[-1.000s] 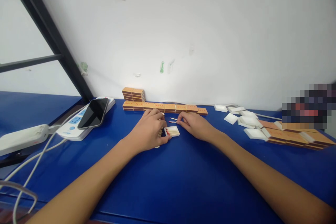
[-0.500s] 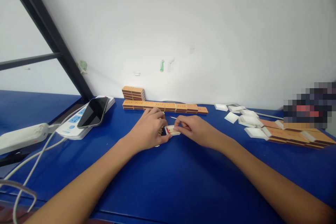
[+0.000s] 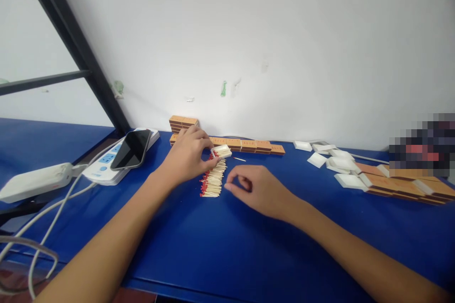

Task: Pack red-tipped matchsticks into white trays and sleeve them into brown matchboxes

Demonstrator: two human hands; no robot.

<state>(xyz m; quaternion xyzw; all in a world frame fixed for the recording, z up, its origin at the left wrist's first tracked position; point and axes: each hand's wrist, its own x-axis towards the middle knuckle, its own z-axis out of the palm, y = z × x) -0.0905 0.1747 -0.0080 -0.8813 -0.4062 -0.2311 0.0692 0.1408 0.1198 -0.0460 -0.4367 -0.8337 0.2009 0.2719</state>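
My left hand [image 3: 190, 156] pinches a small white matchbox tray [image 3: 223, 151] with some matches in it. The tray is raised and tilted over a pile of matches [image 3: 213, 181], red heads to the left, lying on the blue table. To the right of this pile is my right hand [image 3: 256, 189], fingers loosely curled, thumb and index slightly apart, with nothing visible between them. A single match [image 3: 239, 159] rests on the table behind my right hand.
Orange matchbox sleeves stand in a row [image 3: 249, 144] and a stack [image 3: 183, 123] along the wall. White empty trays [image 3: 341, 163] and more matchboxes [image 3: 398, 184] lie at right. On the left are a phone [image 3: 131, 149], a power strip [image 3: 103, 173], a white adapter [image 3: 37, 182] and cables.
My left hand has lifted the tray off the table, up and to the left, uncovering the match pile. My right hand has left the tray and moved slightly down.
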